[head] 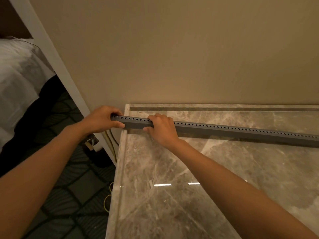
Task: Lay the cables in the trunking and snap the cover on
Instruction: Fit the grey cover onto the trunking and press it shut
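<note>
Grey trunking (224, 130) lay across the counter (172, 187) mid-frame. Left hand (101, 119) at its end, right hand (162, 129) just beside it, fingers (156, 117) of both clamped round it - probably snapping it closed.

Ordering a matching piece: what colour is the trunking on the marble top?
The trunking is grey, with a row of small holes; head view.

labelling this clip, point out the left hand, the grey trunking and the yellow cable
left hand (101, 120), head view, back of the hand gripping the trunking's end
grey trunking (224, 132), head view, front face at mid-length
yellow cable (112, 145), head view, stretch hanging below the left hand
</note>
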Demonstrator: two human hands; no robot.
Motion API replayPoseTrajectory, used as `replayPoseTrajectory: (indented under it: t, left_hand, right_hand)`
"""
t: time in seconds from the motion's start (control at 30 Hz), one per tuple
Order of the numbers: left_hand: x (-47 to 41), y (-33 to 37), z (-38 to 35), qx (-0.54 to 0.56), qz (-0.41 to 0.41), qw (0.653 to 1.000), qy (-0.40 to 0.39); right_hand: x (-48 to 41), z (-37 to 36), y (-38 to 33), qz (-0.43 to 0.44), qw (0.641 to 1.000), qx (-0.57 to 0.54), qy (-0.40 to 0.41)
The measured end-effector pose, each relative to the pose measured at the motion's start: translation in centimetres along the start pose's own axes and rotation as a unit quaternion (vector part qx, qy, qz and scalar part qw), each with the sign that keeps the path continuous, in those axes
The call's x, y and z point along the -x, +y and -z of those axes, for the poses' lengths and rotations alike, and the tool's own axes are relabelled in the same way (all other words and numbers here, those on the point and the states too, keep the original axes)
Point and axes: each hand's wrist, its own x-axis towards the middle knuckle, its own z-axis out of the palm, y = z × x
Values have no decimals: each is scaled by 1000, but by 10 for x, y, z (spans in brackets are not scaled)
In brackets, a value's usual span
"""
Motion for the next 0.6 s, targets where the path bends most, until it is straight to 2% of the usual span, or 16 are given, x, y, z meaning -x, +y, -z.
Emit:
replayPoseTrajectory:
  t: [0.37, 0.6]
  left_hand:
    - [2, -1, -5, -39, -46, 997, 44]
    - [2, -11, -4, -37, -15, 999, -17]
  right_hand:
    - [-3, 0, 0, 15, 1000, -14, -3]
    - [5, 1, 15, 37, 998, 50, -4]
